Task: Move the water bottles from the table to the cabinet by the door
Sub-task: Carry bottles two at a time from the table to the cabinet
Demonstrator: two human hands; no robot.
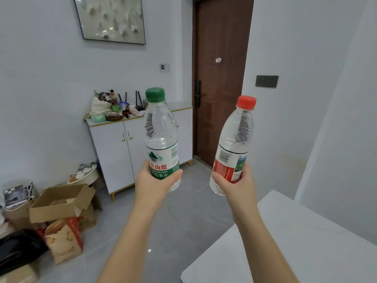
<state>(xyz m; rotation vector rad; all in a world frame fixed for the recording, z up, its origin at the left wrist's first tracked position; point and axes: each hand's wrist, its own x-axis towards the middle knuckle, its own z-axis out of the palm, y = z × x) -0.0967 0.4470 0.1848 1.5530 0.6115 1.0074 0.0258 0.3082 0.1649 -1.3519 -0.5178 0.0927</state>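
This is someone's home, the entry hall of a flat. A brown wooden door (222, 78) with a black electronic lock (197, 96) stands beside a white cabinet (114, 154) on gold legs. The left end of its top is crowded with a tote bag (100, 107), small bottles and a router (139, 100). A framed picture (111, 18) hangs above, and opened cardboard boxes (61, 203) and a paper bag (65, 242) sit on the grey tiled floor (183, 213).

light: bright, even, soft shadows; glare: spot on floor (149, 250); edges: wide-angle bending; focus: slightly soft
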